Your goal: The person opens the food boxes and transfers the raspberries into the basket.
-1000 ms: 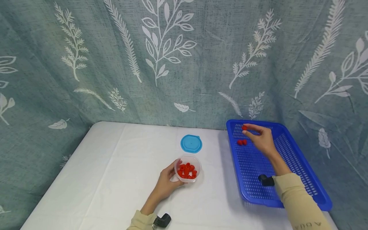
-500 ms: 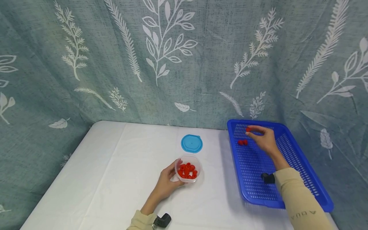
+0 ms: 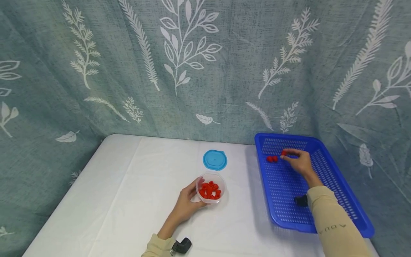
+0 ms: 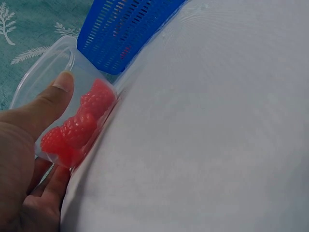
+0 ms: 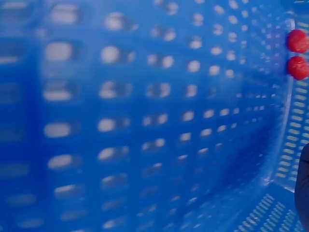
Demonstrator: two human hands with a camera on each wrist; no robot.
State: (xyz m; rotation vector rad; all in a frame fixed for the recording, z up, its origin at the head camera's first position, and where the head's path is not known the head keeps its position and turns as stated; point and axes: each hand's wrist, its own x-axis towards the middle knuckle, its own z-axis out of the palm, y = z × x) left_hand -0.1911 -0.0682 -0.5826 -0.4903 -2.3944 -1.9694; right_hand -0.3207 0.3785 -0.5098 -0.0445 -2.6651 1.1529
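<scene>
My left hand [image 3: 187, 204] grips a clear plastic tub [image 3: 222, 194] from its left side, thumb on the near wall. Inside the tub lie several red raspberries [image 4: 79, 128], their bumpy skins showing through the wall in the left wrist view. Over at the right, my right hand [image 3: 300, 162] pinches a single raspberry [image 3: 283, 152] between thumb and fingertips, low inside a blue perforated basket [image 3: 284, 207]. Just left of those fingertips, two more raspberries [image 3: 272, 159] sit side by side on the basket floor. The right wrist view catches only a dark edge of the hand.
A round blue lid [image 3: 214, 160] lies flat on the white tablecloth [image 3: 154, 171], behind the tub. The basket's raised walls surround the right hand. A green leaf-patterned curtain [image 3: 231, 71] hangs along the back of the table.
My right hand has moved right and down into the basket with the raspberry, ending up beside the other two. My left hand and the tub have stayed in place.
</scene>
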